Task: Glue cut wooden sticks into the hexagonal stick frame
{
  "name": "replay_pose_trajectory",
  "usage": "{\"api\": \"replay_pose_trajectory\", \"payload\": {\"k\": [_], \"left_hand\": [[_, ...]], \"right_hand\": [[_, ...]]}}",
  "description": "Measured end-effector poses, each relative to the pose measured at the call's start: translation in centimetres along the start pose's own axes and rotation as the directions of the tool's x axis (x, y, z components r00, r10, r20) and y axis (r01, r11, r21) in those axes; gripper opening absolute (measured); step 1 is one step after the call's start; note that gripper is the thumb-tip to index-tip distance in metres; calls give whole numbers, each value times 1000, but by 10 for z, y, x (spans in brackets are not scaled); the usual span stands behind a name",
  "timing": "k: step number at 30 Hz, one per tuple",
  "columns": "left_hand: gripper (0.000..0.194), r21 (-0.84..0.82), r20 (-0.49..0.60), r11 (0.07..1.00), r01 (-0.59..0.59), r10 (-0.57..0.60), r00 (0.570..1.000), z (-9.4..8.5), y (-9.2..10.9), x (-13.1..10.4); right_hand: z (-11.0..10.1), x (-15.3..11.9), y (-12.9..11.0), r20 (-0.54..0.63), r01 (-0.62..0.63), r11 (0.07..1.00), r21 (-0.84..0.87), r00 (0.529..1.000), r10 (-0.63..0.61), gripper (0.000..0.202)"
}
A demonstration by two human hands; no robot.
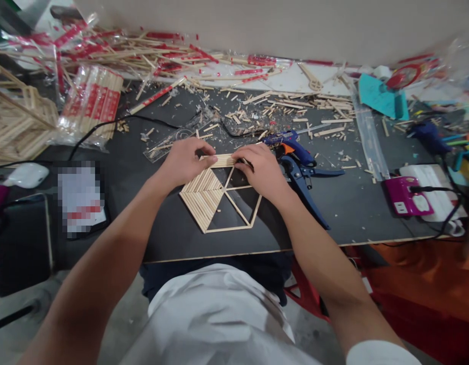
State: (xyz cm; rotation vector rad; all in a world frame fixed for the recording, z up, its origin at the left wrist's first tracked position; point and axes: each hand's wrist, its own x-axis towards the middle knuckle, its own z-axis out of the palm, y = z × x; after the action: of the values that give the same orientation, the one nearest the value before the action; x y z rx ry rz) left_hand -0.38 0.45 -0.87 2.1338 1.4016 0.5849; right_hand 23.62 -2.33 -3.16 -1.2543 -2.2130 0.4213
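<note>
A hexagonal frame (228, 229) of thin wooden sticks lies flat on the dark table, with spokes meeting at its centre. Rows of sticks (198, 205) fill its two left sections; the lower and right sections are open. At the far section lies a row of short wooden sticks (224, 160). My left hand (188, 161) closes its thumb and fingers at the left end of this row. Curled over the right end are the fingers of my right hand (260, 166), partly hiding the frame's upper right. Exactly which stick each hand grips is hard to see.
Right of the frame lie blue-handled cutters (302, 187) and a blue glue gun (295, 144). Stick offcuts (287, 104) litter the back, beside wrapped chopsticks (93, 101). Phones (25, 243) lie left; a magenta power adapter (407, 196) sits right. A black cable (116, 120) crosses the left side.
</note>
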Motion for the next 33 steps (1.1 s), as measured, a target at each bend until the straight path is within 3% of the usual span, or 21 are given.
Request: {"api": "replay_pose_trajectory", "payload": {"k": [17, 27, 33], "left_hand": [[37, 98, -23, 994, -44, 47, 999, 18, 1, -1], [36, 117, -18, 991, -57, 60, 998, 18, 2, -1], [34, 117, -23, 990, -84, 87, 996, 19, 1, -2]], "right_hand": [[0, 3, -5, -9, -90, 996, 4, 996, 90, 9], [-2, 1, -7, -10, -128, 990, 64, 992, 129, 14], [8, 5, -16, -102, -164, 986, 39, 981, 167, 7]]}}
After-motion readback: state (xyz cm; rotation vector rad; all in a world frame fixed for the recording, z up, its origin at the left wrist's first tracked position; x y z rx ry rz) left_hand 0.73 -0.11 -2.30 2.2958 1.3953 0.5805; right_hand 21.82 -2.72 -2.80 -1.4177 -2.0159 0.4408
